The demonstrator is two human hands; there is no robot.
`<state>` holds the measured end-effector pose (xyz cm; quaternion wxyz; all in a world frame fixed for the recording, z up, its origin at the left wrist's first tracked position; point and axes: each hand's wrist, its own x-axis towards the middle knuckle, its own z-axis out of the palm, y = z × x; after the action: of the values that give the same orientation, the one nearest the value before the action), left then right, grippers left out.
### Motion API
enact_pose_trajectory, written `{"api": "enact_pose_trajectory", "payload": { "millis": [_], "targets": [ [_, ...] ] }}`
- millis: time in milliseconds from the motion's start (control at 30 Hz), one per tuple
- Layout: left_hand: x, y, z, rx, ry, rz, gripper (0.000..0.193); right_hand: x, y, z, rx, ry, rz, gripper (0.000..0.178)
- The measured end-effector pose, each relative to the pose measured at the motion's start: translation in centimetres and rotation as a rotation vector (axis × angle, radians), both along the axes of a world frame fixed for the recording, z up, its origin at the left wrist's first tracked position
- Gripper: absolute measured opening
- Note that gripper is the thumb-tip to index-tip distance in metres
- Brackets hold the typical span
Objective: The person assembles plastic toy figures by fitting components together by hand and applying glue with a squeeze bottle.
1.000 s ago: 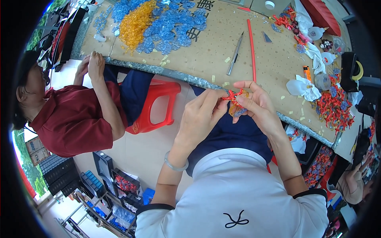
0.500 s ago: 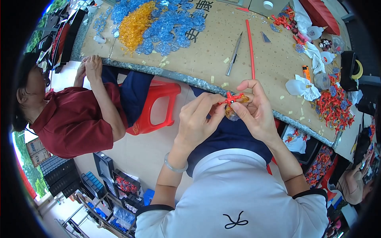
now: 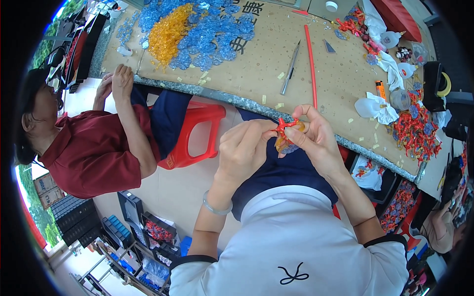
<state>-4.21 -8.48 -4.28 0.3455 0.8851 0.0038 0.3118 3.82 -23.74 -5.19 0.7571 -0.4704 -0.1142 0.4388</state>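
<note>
Holding red figure with amber-blue piece in right hand. Pinching figure's end with left hand, above lap, beside table.

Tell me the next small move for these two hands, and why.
Probably steady the red piece with the right hand and gently adjust its left end with the left hand, since the right thumb presses it and left fingertips meet there.

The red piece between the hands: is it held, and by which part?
The left hand pinches the red piece at its left end; the right hand holds its lower right side.
</note>
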Motion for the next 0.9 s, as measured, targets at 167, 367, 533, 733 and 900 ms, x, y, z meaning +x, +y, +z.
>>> {"api": "enact_pose_trajectory", "payload": {
  "millis": [167, 367, 533, 733, 900],
  "targets": [
    [-0.1, 0.0, 0.3, -0.013, 0.058, 0.027, 0.008, 0.0, 0.2, 0.5, -0.035, 0.070, -0.011, 0.028],
    [-0.6, -0.1, -0.8, -0.064, 0.104, 0.023, 0.007, -0.3, 0.2, -0.2, -0.027, 0.094, -0.016, 0.028],
    [-0.5, 0.2, -0.8, -0.059, 0.129, -0.001, 0.007, -0.1, 0.2, -0.3, -0.057, 0.130, -0.013, 0.028],
    [-0.3, 0.3, -1.2, -0.057, 0.117, -0.032, 0.007, -0.5, 0.0, -0.7, -0.041, 0.014, -0.019, 0.028],
    [-0.3, 0.4, -1.4, -0.096, 0.093, -0.052, 0.009, -0.7, 0.0, -0.6, -0.016, -0.077, -0.048, 0.028]
  ]
}}
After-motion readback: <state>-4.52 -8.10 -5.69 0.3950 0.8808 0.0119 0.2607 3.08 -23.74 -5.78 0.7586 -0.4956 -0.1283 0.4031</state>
